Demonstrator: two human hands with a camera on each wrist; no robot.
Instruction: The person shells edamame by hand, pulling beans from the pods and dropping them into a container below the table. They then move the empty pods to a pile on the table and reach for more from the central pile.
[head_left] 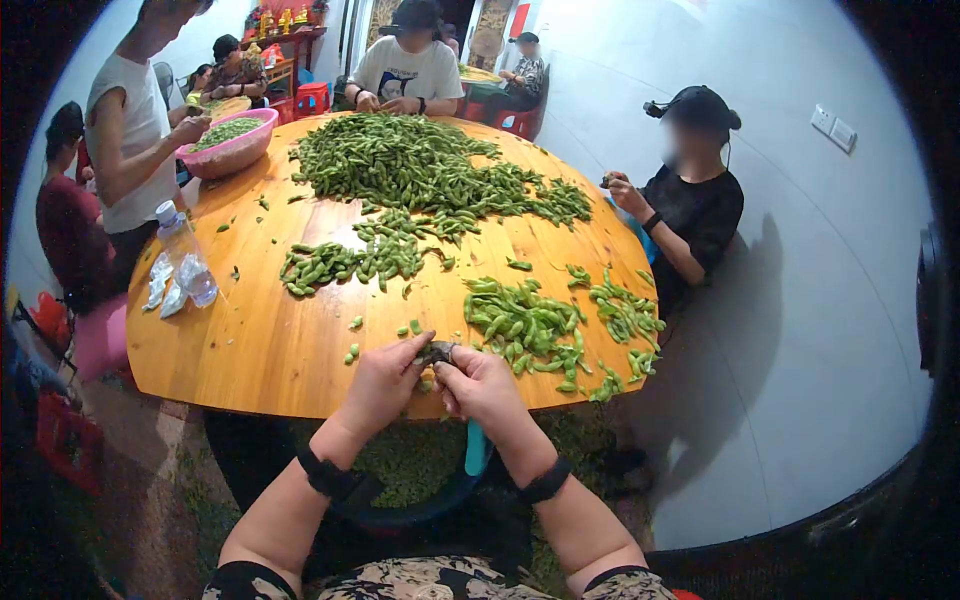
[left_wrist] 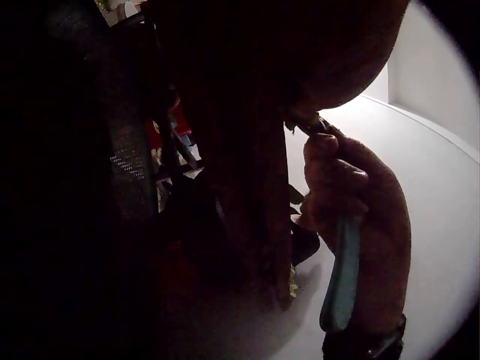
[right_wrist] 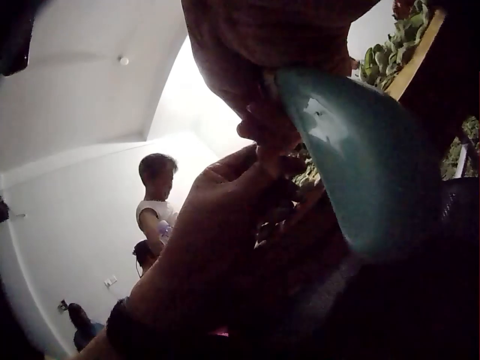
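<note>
My right hand [head_left: 487, 385] curls its fingers round a smooth teal handle [head_left: 476, 450], which hangs below the palm. My left hand [head_left: 378, 385] faces it over the table's near edge, thumb and fingertips pinching a small dark piece [head_left: 437, 352] that the right fingertips also touch. What that piece is I cannot tell. In the right wrist view the teal handle [right_wrist: 360, 165] looks broad and glossy, with the left hand [right_wrist: 217, 202] beyond it. A few shelled green beans [head_left: 352, 353] lie left of my hands, and a heap of flattened green pods [head_left: 520, 320] lies to their right.
A round wooden table [head_left: 230, 340] bears a large pile of soybean pods [head_left: 390, 160]. A water bottle [head_left: 185, 255] stands left, near a pink basin [head_left: 230, 140] of beans. Below the table edge is a dark tub [head_left: 400, 515] holding green pieces. Other people work around the table.
</note>
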